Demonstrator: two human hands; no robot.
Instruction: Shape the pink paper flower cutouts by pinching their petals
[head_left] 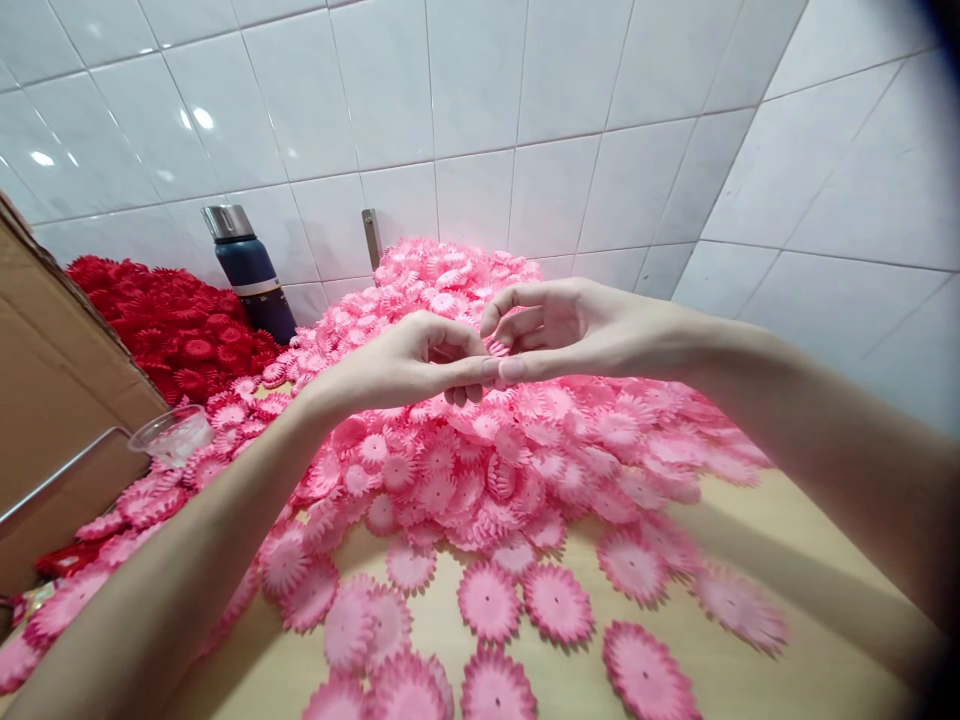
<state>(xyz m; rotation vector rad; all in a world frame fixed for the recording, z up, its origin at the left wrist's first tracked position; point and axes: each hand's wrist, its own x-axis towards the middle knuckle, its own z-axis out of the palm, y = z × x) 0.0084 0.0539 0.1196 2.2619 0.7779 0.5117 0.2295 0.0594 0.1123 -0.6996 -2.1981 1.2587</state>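
Left hand [424,360], right hand [570,325] meeting at thumb tips, small pink piece [497,348] pinched between; heaped pink discs [442,490] below, on desk [574,680].

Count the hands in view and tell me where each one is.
2: the left hand and the right hand, near the picture's middle with their thumb tips close together, over the pink pile. No other hand shows.

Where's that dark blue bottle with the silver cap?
In the head view, the bottle is left of centre at the back, before the tiled wall, between the red pile and the pink pile.
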